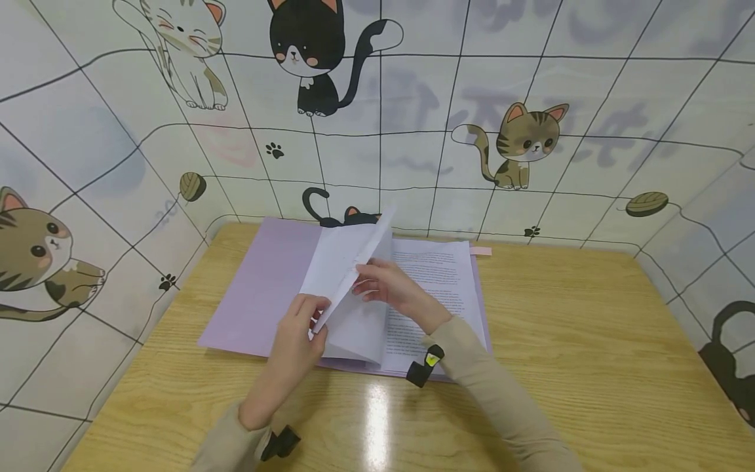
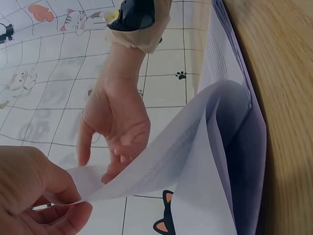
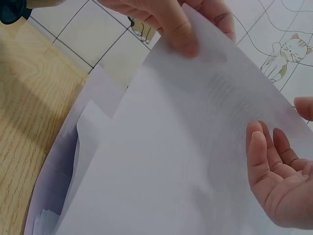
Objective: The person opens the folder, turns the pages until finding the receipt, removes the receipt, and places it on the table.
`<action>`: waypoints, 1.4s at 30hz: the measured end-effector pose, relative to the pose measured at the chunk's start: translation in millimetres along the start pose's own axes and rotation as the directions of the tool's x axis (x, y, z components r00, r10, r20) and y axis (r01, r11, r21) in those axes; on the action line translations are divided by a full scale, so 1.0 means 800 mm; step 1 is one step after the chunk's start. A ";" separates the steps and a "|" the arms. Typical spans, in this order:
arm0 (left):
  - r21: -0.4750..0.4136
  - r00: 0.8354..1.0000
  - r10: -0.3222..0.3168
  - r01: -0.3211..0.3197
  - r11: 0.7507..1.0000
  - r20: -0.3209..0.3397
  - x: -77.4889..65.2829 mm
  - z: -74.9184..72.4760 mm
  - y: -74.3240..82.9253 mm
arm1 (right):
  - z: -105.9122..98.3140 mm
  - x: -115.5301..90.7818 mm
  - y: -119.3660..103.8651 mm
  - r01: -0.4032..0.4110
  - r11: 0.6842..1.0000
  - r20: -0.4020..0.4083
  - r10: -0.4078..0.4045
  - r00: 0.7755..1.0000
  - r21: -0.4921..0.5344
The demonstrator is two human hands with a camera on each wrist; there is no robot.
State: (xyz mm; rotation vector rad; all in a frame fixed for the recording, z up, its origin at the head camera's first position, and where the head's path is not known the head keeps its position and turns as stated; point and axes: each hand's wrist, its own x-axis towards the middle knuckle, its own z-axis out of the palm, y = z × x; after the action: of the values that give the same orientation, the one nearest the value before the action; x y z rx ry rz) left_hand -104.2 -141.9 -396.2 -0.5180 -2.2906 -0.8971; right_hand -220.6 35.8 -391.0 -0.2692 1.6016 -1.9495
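Folder [image 1: 265, 282] of printed pages [image 1: 429, 275], raised sheet [image 3: 146, 137] tight between left fingers [image 2: 59, 183], right fingers [image 1: 374, 271] relaxed

Matt paper sheet [image 3: 146, 147], smooth folder [image 1: 259, 288], glossy wood-grain table [image 1: 596, 328]

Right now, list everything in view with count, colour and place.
Folder: one, lilac, open on the table
Raised sheet: at least one, white, above the folder
Other pages: several, white, inside the folder
Tab: one, pink, folder's far right
Table: one, tan, beneath the folder
Wall covering: one, mostly white, behind the table
Cat drawings: at least five, mixed colours, there
Drawn yarn balls: two, brown, likewise
Paw prints: three, black, likewise
Sleeves: two, beige, foreground
Wrist devices: two, black, beside the sleeves
Hands: two, bare; left hand pinching the raised sheet, right hand by it, contact unclear
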 end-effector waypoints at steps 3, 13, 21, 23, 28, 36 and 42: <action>-0.004 1.000 -0.019 0.019 1.000 0.003 -0.002 -0.002 -0.008 | -0.005 -0.001 0.000 0.009 1.000 0.028 -0.008 1.000 -0.004; -0.040 0.997 -0.070 0.070 0.997 -0.007 -0.014 -0.006 -0.041 | -0.029 -0.009 0.005 -0.001 0.999 -0.024 0.000 1.000 -0.033; 0.006 0.988 -0.154 0.154 0.988 0.035 -0.023 -0.009 -0.063 | -0.052 -0.014 0.009 -0.011 1.000 -0.064 0.010 0.998 -0.021; 0.021 0.986 -0.161 0.161 0.987 0.040 -0.025 -0.009 -0.067 | -0.057 -0.015 0.009 -0.013 1.000 -0.073 0.012 0.997 -0.020; 0.060 0.980 -0.189 0.185 0.981 0.064 -0.029 -0.010 -0.075 | -0.072 -0.019 0.011 -0.029 0.999 -0.097 0.027 0.995 -0.024; 0.086 0.945 -0.288 0.278 0.957 0.152 -0.034 -0.009 -0.083 | -0.096 -0.023 0.014 -0.040 0.999 -0.138 0.036 0.990 -0.027; 0.122 0.919 -0.339 0.320 0.939 0.199 -0.035 -0.008 -0.088 | -0.118 -0.021 0.016 -0.053 0.997 -0.202 0.042 0.978 -0.049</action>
State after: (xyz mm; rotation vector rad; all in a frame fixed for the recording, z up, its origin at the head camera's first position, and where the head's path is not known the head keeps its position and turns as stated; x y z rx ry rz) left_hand -120.2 -198.8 -444.3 -0.1981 -2.6576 -0.9292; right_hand -250.9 121.7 -423.6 -0.0548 1.7744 -1.9494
